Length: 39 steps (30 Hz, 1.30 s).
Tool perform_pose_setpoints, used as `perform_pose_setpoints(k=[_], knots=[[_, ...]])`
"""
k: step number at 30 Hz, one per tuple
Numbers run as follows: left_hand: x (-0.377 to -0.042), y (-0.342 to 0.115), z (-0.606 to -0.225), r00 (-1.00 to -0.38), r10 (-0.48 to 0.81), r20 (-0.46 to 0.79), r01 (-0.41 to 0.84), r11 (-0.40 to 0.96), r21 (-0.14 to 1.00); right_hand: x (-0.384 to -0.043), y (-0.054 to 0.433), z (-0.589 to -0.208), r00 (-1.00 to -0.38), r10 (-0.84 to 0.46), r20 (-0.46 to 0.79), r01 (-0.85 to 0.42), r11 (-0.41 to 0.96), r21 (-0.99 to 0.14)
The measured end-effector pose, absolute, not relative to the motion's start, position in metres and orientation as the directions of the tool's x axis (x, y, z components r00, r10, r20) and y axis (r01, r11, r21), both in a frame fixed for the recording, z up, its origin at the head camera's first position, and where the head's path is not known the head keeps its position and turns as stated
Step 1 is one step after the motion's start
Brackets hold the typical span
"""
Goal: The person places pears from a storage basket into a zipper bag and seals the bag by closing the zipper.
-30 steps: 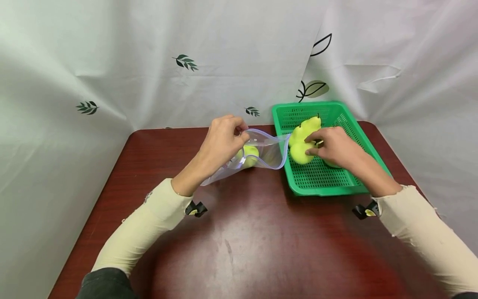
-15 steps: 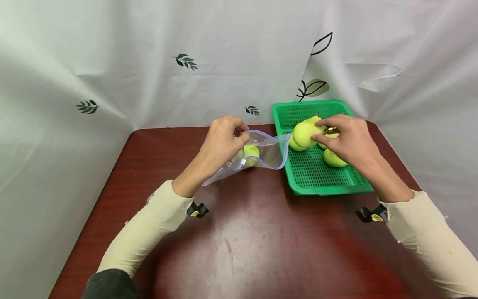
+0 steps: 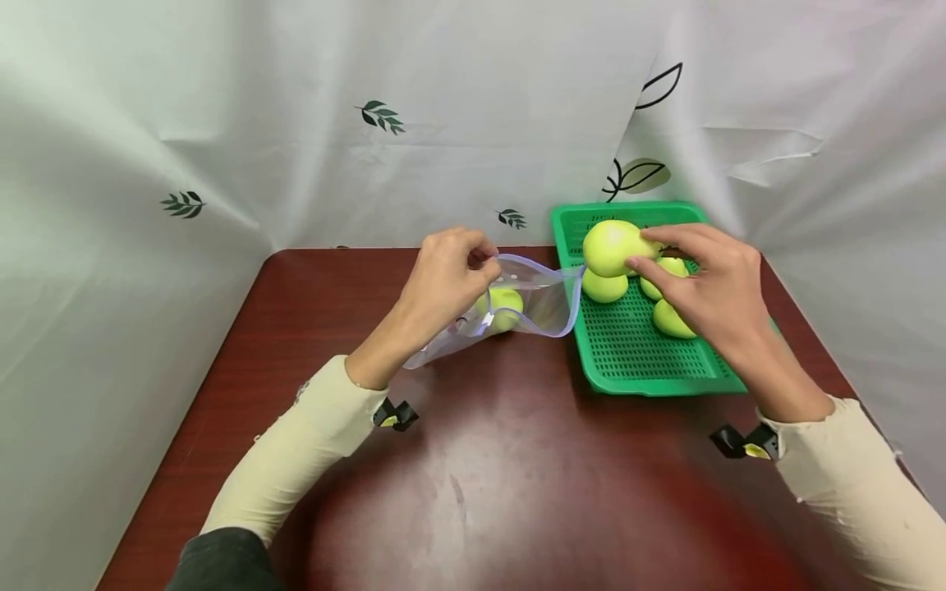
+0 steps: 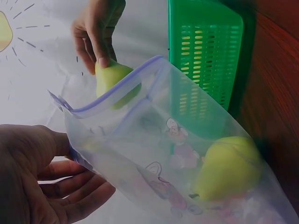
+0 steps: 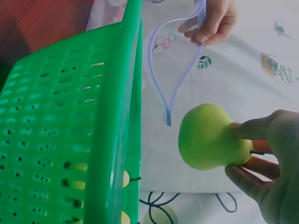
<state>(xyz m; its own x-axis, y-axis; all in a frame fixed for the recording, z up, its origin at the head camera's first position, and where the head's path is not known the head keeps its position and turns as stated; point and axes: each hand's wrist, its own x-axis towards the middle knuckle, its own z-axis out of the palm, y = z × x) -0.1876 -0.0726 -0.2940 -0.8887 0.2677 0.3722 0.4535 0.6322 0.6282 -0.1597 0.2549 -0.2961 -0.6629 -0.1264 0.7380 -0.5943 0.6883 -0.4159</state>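
A clear zip bag (image 3: 543, 308) with a purple rim stands with its mouth gaping toward the basket. My left hand (image 3: 452, 275) pinches the bag's rim between thumb and finger. Inside the bag lies a yellow-green pear (image 4: 229, 168), plain in the left wrist view. My right hand (image 3: 713, 279) holds another pear (image 5: 208, 135) by its narrow stem end, raised above the green basket (image 3: 636, 386). In the right wrist view that pear's round end faces the bag's open mouth, with a gap between them. Several more pears (image 3: 672, 318) lie in the basket.
The dark red wooden table (image 3: 473, 476) extends in front of the bag and basket. A white curtain (image 3: 443, 123) with leaf prints hangs behind the table's back edge. The basket's left rim stands right beside the bag's mouth.
My right hand has lifted a pear up from the others in the basket and turned its round end toward the bag. My left hand keeps its grip on the bag's rim.
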Motion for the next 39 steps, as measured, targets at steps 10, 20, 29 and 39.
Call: perform_pose_setpoints(k=[10,20,29,39], knots=[[-0.194,-0.081,-0.294,-0.906,0.233,0.353,0.418,0.618,0.666,-0.159,0.238,-0.289,-0.619,-0.177,0.765,-0.673,0.621,-0.401],[-0.197,-0.077,-0.287,-0.912,0.213,0.351,0.404,0.615,0.678,-0.151,0.222,-0.291,-0.573,-0.328,0.751,-0.774,0.516,-0.365],[-0.194,-0.072,-0.281,-0.897,0.191,0.399,0.43,0.591,0.683,-0.152,0.212,-0.294,-0.591,-0.395,0.703,-0.778,0.511,-0.366],[-0.192,-0.068,-0.275,-0.841,0.165,0.516,0.517,0.528,0.674,-0.154,0.203,-0.292,-0.567,-0.453,0.688,-0.8,0.5,-0.331]])
